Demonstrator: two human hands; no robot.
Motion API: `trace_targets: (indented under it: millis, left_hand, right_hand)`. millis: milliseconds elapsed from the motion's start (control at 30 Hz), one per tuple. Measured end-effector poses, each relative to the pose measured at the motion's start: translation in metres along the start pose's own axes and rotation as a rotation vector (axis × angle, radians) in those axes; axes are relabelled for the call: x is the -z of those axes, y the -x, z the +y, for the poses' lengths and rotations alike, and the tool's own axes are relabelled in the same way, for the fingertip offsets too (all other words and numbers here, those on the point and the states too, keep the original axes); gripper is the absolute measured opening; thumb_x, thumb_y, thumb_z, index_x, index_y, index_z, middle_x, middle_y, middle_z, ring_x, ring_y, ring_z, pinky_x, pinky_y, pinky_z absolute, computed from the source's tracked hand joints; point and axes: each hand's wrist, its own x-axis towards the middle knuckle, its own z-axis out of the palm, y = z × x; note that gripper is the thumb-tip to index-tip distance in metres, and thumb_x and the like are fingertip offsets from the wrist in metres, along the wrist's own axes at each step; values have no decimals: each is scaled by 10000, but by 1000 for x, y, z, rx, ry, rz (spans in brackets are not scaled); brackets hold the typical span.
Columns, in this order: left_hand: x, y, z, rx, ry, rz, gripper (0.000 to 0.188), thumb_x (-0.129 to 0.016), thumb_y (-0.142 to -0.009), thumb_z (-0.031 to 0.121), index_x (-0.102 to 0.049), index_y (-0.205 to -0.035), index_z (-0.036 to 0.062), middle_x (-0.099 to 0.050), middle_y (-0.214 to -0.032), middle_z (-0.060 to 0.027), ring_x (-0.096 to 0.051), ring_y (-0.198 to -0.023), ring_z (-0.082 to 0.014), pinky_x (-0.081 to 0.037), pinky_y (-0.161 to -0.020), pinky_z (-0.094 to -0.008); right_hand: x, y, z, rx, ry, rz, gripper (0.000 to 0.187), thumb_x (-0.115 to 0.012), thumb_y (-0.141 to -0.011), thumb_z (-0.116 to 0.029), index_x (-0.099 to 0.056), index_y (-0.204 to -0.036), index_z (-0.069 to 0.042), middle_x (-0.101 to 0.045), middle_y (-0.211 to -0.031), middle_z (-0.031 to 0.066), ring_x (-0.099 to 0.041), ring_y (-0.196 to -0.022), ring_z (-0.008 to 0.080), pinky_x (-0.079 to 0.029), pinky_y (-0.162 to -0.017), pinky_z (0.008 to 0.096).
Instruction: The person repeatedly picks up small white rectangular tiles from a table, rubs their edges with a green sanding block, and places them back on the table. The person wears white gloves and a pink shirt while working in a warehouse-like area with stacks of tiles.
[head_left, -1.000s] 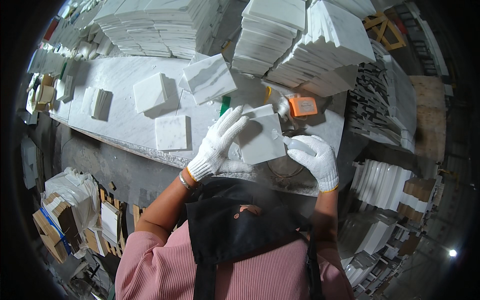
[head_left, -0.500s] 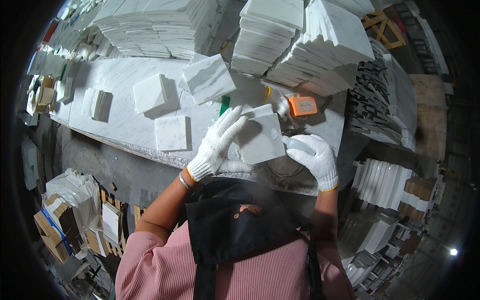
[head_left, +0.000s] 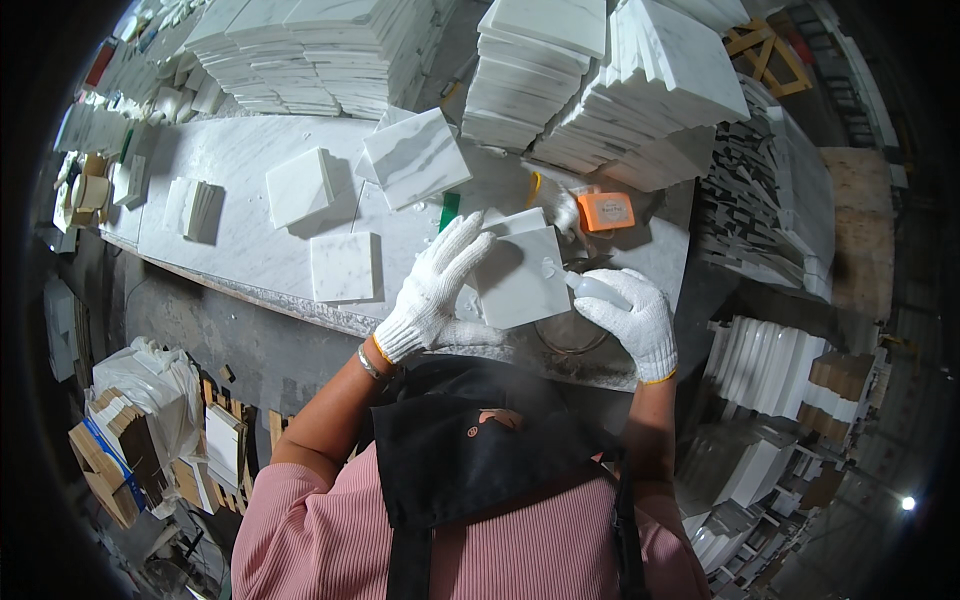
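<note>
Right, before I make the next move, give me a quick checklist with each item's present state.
1. Left hand and right hand gloved: ok.
2. Pale squeeze bottle held in the right hand: ok.
3. Bottle tip touching the square tile: cannot tell; it is at the tile's right edge.
4. Left hand pressing firmly on the tile: cannot tell; it lies open at the left edge.
5. Orange box apart from the tile: ok, beyond its right side.
6. Amount left in the bottle: cannot tell; the glove covers part of it.
</note>
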Motion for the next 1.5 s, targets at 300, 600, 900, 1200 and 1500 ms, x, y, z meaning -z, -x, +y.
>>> trace_targets:
  millis: [300,600,900,1200,1500]
  left_hand:
    - [-1,0,-2,-4,2,6,1135,-811,-687,672,-390,-1539,51,-333,-1586,-271,-324,-1472,-453,-290,-1191,-520]
    - [0,1,6,34,30,48,1218,-839,-628,671,-348,-1550,45,-300,-1598,-286,-324,-1456,-493,-329,-1150,-557]
    - [-2,15,10,103,-64,66,1383,-840,-583,711,-225,-1563,-48,-240,-1579,-373,-344,-1429,-518,-342,-1152,-526]
    - [16,39,44,656,409,85,913,-829,-826,425,-408,-1505,-18,-624,-1328,-132,-603,-1219,-223,-483,-1024,-378]
    - [22,34,50,1071,1104,-45,502,-521,-1039,434,-619,-1269,-1,-690,-1159,-132,-675,-1058,-242,-524,-899,-348]
  right_hand:
    - [1,1,-3,-49,-51,2,288,-805,-775,-85,-761,-1051,-16,-732,-976,104,-682,-903,221,-525,-827,334]
    - [12,19,27,-225,-513,122,453,-816,-854,-172,-646,-1212,47,-724,-1037,95,-678,-886,133,-547,-794,256]
    - [28,28,136,-272,-390,534,358,-799,-860,-146,-662,-1153,7,-697,-1111,75,-638,-988,155,-508,-888,322]
    - [11,4,176,-438,151,372,330,-798,-808,-188,-724,-1125,-141,-755,-1017,87,-717,-923,228,-543,-841,369]
    - [20,40,140,-325,-53,671,513,-642,-836,45,-612,-1339,-49,-681,-1258,133,-665,-1078,229,-506,-969,348]
